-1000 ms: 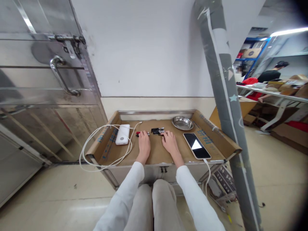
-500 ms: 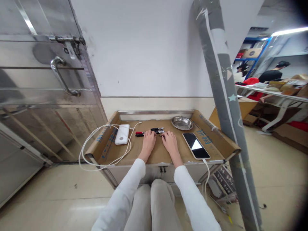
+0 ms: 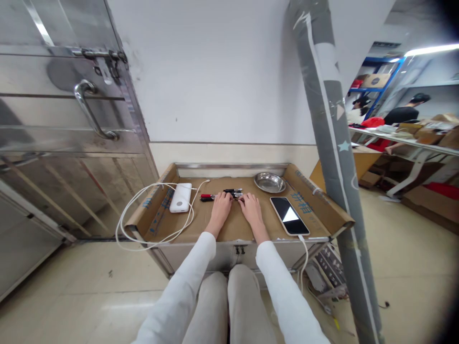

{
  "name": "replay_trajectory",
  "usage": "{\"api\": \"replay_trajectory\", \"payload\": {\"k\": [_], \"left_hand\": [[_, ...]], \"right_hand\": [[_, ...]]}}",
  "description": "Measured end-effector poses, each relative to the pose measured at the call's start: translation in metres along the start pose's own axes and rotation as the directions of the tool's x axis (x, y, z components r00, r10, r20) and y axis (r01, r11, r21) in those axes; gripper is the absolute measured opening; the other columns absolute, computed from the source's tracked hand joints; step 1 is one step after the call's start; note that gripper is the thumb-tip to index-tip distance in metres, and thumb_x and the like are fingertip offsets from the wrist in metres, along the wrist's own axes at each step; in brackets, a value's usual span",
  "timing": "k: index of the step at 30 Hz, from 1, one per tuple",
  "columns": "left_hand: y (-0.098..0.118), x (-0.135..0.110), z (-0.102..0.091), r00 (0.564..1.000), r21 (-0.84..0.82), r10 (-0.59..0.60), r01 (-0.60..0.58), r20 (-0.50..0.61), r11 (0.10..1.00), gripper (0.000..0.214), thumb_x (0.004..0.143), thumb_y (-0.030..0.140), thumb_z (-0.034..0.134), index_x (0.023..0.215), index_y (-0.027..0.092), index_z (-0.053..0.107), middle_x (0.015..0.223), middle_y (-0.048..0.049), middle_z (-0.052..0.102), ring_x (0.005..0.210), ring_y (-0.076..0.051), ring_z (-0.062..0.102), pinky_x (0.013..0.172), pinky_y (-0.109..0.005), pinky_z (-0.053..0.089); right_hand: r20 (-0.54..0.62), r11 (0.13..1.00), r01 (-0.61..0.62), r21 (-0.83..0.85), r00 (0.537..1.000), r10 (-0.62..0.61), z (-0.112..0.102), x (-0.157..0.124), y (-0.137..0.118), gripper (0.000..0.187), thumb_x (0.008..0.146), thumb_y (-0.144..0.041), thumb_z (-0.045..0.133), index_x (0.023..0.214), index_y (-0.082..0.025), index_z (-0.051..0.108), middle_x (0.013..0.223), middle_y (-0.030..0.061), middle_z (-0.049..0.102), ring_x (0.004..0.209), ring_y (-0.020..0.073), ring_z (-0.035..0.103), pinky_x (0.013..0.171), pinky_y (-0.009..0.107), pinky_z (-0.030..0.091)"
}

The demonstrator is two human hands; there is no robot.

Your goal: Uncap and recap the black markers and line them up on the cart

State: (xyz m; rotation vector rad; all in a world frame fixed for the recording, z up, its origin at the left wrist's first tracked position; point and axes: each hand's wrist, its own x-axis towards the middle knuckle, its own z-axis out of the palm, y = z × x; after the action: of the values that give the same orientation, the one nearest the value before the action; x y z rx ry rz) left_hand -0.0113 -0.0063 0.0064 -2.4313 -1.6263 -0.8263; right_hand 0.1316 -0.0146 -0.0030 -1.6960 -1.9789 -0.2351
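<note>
My left hand (image 3: 220, 208) and my right hand (image 3: 250, 209) lie palm down on the cardboard-lined tray table (image 3: 233, 228), fingers stretched forward. The fingertips of both hands meet at a small bundle of black pens (image 3: 234, 192) lying crosswise. A red-capped pen (image 3: 207, 196) lies just left of my left hand, apart from it. Neither hand has lifted anything.
A white power bank (image 3: 180, 198) with a looped white cable (image 3: 133, 223) sits at the left. A steel bowl (image 3: 269, 182) stands at the back right, and a phone (image 3: 289, 216) lies plugged in at the right. A grey wrapped pole (image 3: 333, 124) leans beside the table, with a steel door (image 3: 64, 119) on the left. People work at a far bench (image 3: 405, 136).
My left hand has slid right, from the red-capped pen to the black pens. My right hand has edged slightly left toward it. The camera view has shifted a little.
</note>
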Motion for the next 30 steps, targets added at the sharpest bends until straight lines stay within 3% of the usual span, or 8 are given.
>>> {"api": "replay_trajectory", "payload": {"k": [14,20,22,27,30], "left_hand": [[-0.0002,0.0013,0.002,0.995,-0.112,0.097,-0.093,0.034,0.989,0.015,0.091,0.015,0.038,0.091,0.018,0.053,0.094,-0.0064,0.06,0.092,-0.02,0.053,0.088,-0.036,0.042],[0.0018,0.0008,0.0021,0.999,-0.091,0.042,-0.043,-0.018,0.995,0.031,0.086,0.006,0.037,0.112,0.016,0.049,0.116,-0.0101,0.056,0.106,-0.022,0.049,0.093,-0.037,0.039],[0.0025,-0.0002,0.0015,0.998,-0.09,0.057,-0.058,-0.011,0.994,0.032,0.088,0.008,0.037,0.116,0.018,0.048,0.12,-0.0093,0.055,0.11,-0.022,0.048,0.095,-0.037,0.037],[0.0038,-0.003,-0.0004,0.998,-0.032,0.044,-0.042,0.034,0.999,0.023,0.092,0.031,0.043,0.108,0.019,0.053,0.109,-0.0094,0.058,0.106,-0.025,0.049,0.094,-0.042,0.036],[0.0036,-0.0054,-0.0007,0.998,0.011,0.026,-0.027,0.048,1.0,0.023,0.09,0.033,0.048,0.107,0.019,0.054,0.107,-0.0092,0.058,0.104,-0.025,0.049,0.093,-0.042,0.036]], "right_hand": [[0.037,0.997,0.058,0.051,0.998,-0.06,0.0016,0.0,0.0021,0.019,0.092,-0.028,0.046,0.097,-0.024,0.064,0.096,0.0064,0.061,0.093,0.0211,0.052,0.079,0.032,0.035],[0.02,0.997,0.016,0.08,1.0,-0.018,-0.002,-0.0008,0.0005,0.021,0.093,-0.027,0.044,0.093,-0.023,0.064,0.093,0.0059,0.061,0.091,0.0198,0.053,0.079,0.031,0.035],[0.006,0.997,0.0,0.073,1.0,-0.001,-0.0039,-0.0014,-0.0002,0.02,0.093,-0.027,0.045,0.093,-0.023,0.064,0.093,0.0057,0.061,0.091,0.0193,0.054,0.079,0.03,0.034],[0.0,0.998,-0.013,0.053,1.0,0.013,-0.0067,-0.0021,-0.0003,0.02,0.093,-0.027,0.045,0.095,-0.022,0.064,0.093,0.0062,0.061,0.091,0.0193,0.054,0.079,0.03,0.035],[-0.013,0.998,-0.027,0.065,1.0,0.028,-0.0068,-0.0017,0.0001,0.02,0.093,-0.026,0.045,0.095,-0.021,0.065,0.095,0.0062,0.06,0.092,0.0188,0.054,0.079,0.029,0.035]]}}
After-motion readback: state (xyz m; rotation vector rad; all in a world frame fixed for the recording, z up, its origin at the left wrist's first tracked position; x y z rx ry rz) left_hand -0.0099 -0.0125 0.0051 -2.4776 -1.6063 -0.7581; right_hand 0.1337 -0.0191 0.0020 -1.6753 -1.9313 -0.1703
